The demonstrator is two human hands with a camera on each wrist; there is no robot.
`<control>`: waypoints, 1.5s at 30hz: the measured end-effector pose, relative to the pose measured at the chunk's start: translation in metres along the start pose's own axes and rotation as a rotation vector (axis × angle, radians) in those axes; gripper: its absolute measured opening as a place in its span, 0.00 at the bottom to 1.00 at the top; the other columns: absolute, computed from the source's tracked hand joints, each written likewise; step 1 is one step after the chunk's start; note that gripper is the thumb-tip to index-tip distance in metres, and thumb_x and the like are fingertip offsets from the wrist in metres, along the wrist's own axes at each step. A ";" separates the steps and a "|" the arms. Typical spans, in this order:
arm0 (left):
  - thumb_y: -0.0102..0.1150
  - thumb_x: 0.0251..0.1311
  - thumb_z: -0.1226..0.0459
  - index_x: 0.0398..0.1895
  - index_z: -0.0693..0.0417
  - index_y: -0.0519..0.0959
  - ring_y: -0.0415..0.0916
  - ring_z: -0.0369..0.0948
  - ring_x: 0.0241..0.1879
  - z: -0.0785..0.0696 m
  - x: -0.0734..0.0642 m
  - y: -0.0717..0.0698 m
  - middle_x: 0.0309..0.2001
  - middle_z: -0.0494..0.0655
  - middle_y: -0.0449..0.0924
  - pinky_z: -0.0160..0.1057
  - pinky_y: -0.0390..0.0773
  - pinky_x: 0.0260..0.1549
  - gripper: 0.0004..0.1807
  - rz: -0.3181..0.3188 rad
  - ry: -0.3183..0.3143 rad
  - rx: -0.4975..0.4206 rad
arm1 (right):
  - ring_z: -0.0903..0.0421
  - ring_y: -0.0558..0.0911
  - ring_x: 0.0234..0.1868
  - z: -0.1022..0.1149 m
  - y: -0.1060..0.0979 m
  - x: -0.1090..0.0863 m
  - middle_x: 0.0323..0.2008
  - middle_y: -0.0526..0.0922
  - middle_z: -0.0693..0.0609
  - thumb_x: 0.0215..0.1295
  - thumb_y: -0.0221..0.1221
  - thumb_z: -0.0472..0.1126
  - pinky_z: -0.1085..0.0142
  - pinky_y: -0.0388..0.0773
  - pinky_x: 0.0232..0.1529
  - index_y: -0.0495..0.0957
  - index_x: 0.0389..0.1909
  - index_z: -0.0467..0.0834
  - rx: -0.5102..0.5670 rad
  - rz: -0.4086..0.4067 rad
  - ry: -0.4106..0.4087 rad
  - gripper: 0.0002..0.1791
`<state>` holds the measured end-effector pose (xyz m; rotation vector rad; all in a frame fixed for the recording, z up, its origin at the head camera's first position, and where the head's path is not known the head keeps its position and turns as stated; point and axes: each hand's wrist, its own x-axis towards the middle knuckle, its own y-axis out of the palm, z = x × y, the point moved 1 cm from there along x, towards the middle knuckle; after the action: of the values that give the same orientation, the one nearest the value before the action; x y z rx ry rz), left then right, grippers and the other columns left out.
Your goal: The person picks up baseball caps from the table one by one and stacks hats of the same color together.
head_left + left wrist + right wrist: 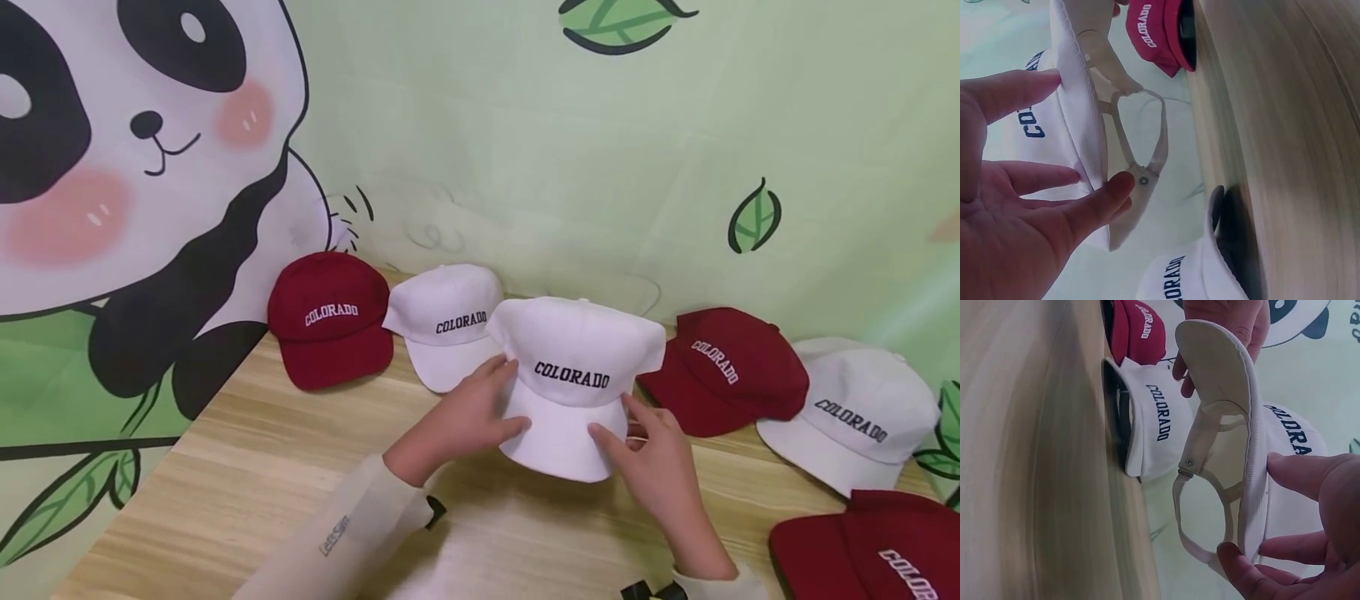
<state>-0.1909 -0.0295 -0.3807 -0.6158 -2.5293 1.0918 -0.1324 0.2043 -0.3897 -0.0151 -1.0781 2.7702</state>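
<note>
A white baseball cap (573, 333) with black COLORADO lettering is raised off the table, its brim toward me. At its left side, my left hand (465, 412) pinches the edge by the brim between thumb and fingers. My right hand (660, 458) grips the opposite side the same way. From below, the left wrist view shows the cap's back strap (1161, 134) and a small snap. The brim's pale underside (1216, 369) faces the right wrist camera.
Left of the held cap sit a dark red cap (330, 287) and another white cap (442, 300). To the right are a dark red cap (765, 375), a white cap (862, 383) and a nearer dark red cap (825, 550). A panda-print backdrop (487, 125) rises behind the wooden table (277, 467).
</note>
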 end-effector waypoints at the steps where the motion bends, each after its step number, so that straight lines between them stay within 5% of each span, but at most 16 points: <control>1: 0.65 0.57 0.57 0.72 0.63 0.60 0.60 0.55 0.70 -0.001 -0.002 0.000 0.71 0.63 0.58 0.52 0.64 0.67 0.42 0.000 0.000 0.005 | 0.44 0.80 0.52 0.001 -0.001 -0.002 0.50 0.72 0.38 0.59 0.66 0.54 0.56 0.82 0.49 0.66 0.67 0.36 -0.005 -0.002 -0.007 0.41; 12: 0.66 0.56 0.58 0.72 0.62 0.60 0.62 0.56 0.69 -0.010 -0.027 -0.007 0.71 0.65 0.58 0.53 0.66 0.65 0.42 -0.028 0.026 0.019 | 0.45 0.83 0.48 0.012 -0.003 -0.023 0.53 0.72 0.39 0.58 0.67 0.54 0.62 0.83 0.44 0.68 0.66 0.37 -0.015 0.007 -0.012 0.40; 21: 0.66 0.56 0.56 0.71 0.63 0.60 0.60 0.58 0.70 -0.016 -0.048 -0.010 0.71 0.66 0.56 0.54 0.66 0.65 0.42 -0.028 -0.026 0.042 | 0.49 0.83 0.47 0.014 0.003 -0.037 0.54 0.72 0.42 0.57 0.68 0.53 0.66 0.83 0.43 0.69 0.66 0.38 -0.042 0.022 -0.025 0.39; 34: 0.67 0.54 0.60 0.71 0.63 0.62 0.62 0.58 0.69 -0.021 -0.076 -0.011 0.72 0.65 0.56 0.56 0.68 0.62 0.42 -0.054 -0.038 0.016 | 0.52 0.84 0.44 0.021 0.006 -0.060 0.49 0.74 0.44 0.56 0.68 0.56 0.64 0.83 0.44 0.71 0.65 0.39 -0.086 0.042 -0.052 0.40; 45: 0.66 0.55 0.59 0.69 0.65 0.63 0.62 0.57 0.69 -0.029 -0.096 -0.017 0.72 0.64 0.57 0.55 0.68 0.63 0.40 -0.060 -0.064 0.040 | 0.55 0.84 0.42 0.028 0.006 -0.073 0.47 0.74 0.46 0.53 0.69 0.58 0.60 0.83 0.44 0.70 0.66 0.42 -0.122 0.099 0.025 0.42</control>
<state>-0.1001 -0.0710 -0.3605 -0.4984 -2.5554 1.1546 -0.0629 0.1698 -0.3768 -0.1206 -1.2711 2.7772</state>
